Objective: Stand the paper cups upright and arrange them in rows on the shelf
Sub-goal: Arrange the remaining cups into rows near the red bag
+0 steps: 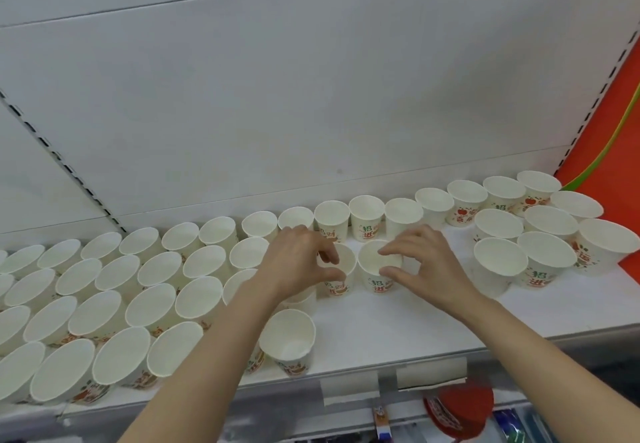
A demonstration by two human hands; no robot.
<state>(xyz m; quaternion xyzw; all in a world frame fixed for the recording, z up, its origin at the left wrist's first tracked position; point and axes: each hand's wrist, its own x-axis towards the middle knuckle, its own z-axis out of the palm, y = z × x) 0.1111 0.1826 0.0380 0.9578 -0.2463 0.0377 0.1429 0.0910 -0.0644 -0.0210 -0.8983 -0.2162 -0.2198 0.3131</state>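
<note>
On the smooth white shelf (433, 311), the left hand (298, 262) and right hand (422, 262) each pinch the rim of a tapered paper cup: left cup (341, 276), right cup (377, 269).

White printed paper cups (379, 269) upright, rows across white shelf (398, 318).

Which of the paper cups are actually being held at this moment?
Two in the middle gap: the left hand pinches the rim of the left cup, the right hand pinches the right cup. No hand touches any other cup.
</note>
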